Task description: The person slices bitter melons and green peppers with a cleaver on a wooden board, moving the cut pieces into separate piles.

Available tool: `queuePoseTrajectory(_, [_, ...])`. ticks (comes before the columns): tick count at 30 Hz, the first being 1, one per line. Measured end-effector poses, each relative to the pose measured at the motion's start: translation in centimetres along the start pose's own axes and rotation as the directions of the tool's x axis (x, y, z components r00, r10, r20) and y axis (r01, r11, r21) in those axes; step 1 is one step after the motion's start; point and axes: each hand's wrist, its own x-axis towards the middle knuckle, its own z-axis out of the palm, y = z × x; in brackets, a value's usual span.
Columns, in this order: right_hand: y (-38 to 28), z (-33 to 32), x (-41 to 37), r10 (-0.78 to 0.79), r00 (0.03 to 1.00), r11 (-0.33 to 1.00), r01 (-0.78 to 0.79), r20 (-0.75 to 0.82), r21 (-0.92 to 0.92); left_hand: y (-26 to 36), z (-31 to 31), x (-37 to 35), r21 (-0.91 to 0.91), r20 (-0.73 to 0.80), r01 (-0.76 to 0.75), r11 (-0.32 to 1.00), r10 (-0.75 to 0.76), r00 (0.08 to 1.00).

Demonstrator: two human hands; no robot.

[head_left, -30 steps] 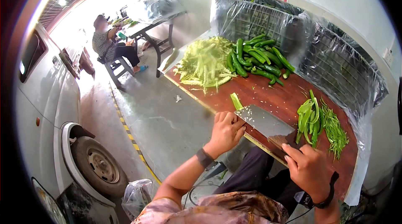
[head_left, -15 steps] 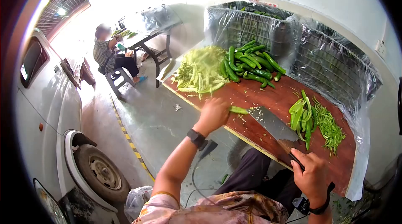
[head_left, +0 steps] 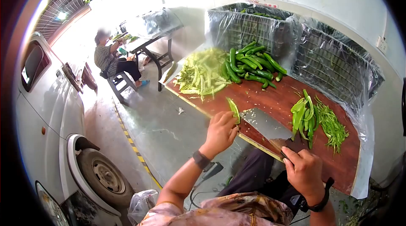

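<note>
My left hand (head_left: 220, 134), at the front edge of the red-brown board, is closed on a cut green pepper (head_left: 233, 110). The pepper stands angled up from the fingers, its pale inside partly showing. In my right hand (head_left: 303, 172) is the handle of a cleaver (head_left: 267, 125). Its wide blade points left, and the tip is just right of the pepper. Small pale seeds are scattered on the blade and around it. Right of the cleaver are pepper halves (head_left: 299, 114), beside a heap of thin green shreds (head_left: 332, 126).
Whole green peppers (head_left: 253, 63) are piled at the back of the board (head_left: 283, 93), left of them pale pepper cores (head_left: 201, 74). Plastic-lined crates (head_left: 249, 29) stand behind. A seated person (head_left: 111, 59) works at another table. A white vehicle (head_left: 50, 112) is at left.
My left hand has moved slightly right and toward me, turning the pepper from lying sideways to pointing away. My right hand and the cleaver have shifted a little to the left.
</note>
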Motion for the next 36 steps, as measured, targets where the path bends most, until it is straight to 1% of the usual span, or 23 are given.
queuePoseTrajectory(1, [-0.1,-0.1,0.2,-0.014,1.0,1.0,0.014,-0.009,-0.015,0.2,-0.1,0.0,0.046,-0.002,-0.047,0.998,0.047,0.999])
queuePoseTrajectory(2, [-0.2,-0.1,0.4,-0.017,1.0,1.0,0.017,-0.006,-0.015,0.2,0.1,-0.2,0.047,-0.003,-0.043,0.998,0.043,0.999])
queuePoseTrajectory(4, [-0.5,-0.2,0.8,-0.04,0.999,0.998,0.041,0.013,-0.042,0.0,0.7,-0.6,0.094,0.084,-0.035,0.995,0.028,0.996])
queuePoseTrajectory(5, [-0.6,-0.2,1.1,-0.042,0.999,0.998,0.042,0.014,-0.044,-0.2,1.0,-0.8,0.118,0.061,-0.039,0.992,0.032,0.998])
queuePoseTrajectory(7, [-1.1,-0.1,1.6,-0.092,0.994,0.993,0.096,0.056,-0.064,-0.2,0.9,-0.9,0.113,0.071,-0.033,0.993,0.025,0.997])
queuePoseTrajectory(8, [-1.5,0.0,1.8,-0.093,0.994,0.993,0.097,0.06,-0.063,-0.2,0.8,-1.0,0.109,0.082,-0.026,0.994,0.017,0.996])
queuePoseTrajectory(10, [-2.3,0.1,2.5,-0.129,0.99,0.982,0.136,0.064,-0.132,-0.2,0.7,-0.9,0.101,0.083,-0.024,0.995,0.016,0.996])
queuePoseTrajectory(14, [-3.6,0.2,3.7,-0.131,0.983,0.978,0.15,0.13,-0.147,-0.5,0.6,-0.9,0.09,0.112,-0.029,0.996,0.018,0.993])
queuePoseTrajectory(16, [-4.4,0.2,4.4,-0.165,0.967,0.957,0.204,0.192,-0.207,-0.6,0.6,-0.8,0.095,0.111,-0.05,0.994,0.039,0.993])
queuePoseTrajectory(17, [-4.6,0.4,4.8,-0.163,0.967,0.957,0.204,0.197,-0.206,-0.7,0.5,-0.8,0.103,0.109,-0.073,0.992,0.062,0.992])
queuePoseTrajectory(20, [-4.8,1.3,5.3,-0.171,0.961,0.953,0.217,0.215,-0.212,-0.6,0.2,-0.6,0.07,0.12,-0.071,0.995,0.062,0.991])
queuePoseTrajectory(22, [-4.6,1.9,5.4,-0.195,0.965,0.94,0.235,0.175,-0.248,-0.8,0.4,-0.5,0.058,0.117,-0.072,0.996,0.065,0.991])
queuePoseTrajectory(23, [-4.8,1.5,5.2,-0.197,0.964,0.94,0.237,0.176,-0.245,-0.8,0.5,-0.6,0.045,0.116,-0.078,0.996,0.072,0.991])
queuePoseTrajectory(25, [-5.3,0.0,4.8,-0.202,0.969,0.926,0.236,0.141,-0.296,-0.8,1.0,-0.5,0.045,0.1,-0.07,0.997,0.065,0.993])
queuePoseTrajectory(26, [-5.3,-0.6,4.7,-0.203,0.968,0.926,0.239,0.149,-0.291,-0.6,1.3,-0.8,0.04,0.087,-0.056,0.998,0.052,0.995])
queuePoseTrajectory(27, [-5.1,-1.2,4.5,-0.198,0.971,0.931,0.23,0.136,-0.283,-0.2,1.5,-0.8,0.055,0.101,-0.01,0.998,0.004,0.995])
queuePoseTrajectory(30, [-4.6,-1.6,4.5,-0.18,0.977,0.944,0.203,0.111,-0.258,0.0,1.5,-0.6,0.038,0.129,0.009,0.999,-0.014,0.992])
queuePoseTrajectory(34, [-3.9,-1.0,4.7,-0.165,0.981,0.957,0.183,0.099,-0.224,0.1,0.8,-0.3,0.061,0.134,0.012,0.998,-0.02,0.991])
queuePoseTrajectory(36, [-3.5,-0.8,4.6,-0.155,0.984,0.962,0.17,0.087,-0.214,0.0,0.7,0.0,0.051,0.143,-0.032,0.998,0.024,0.989])
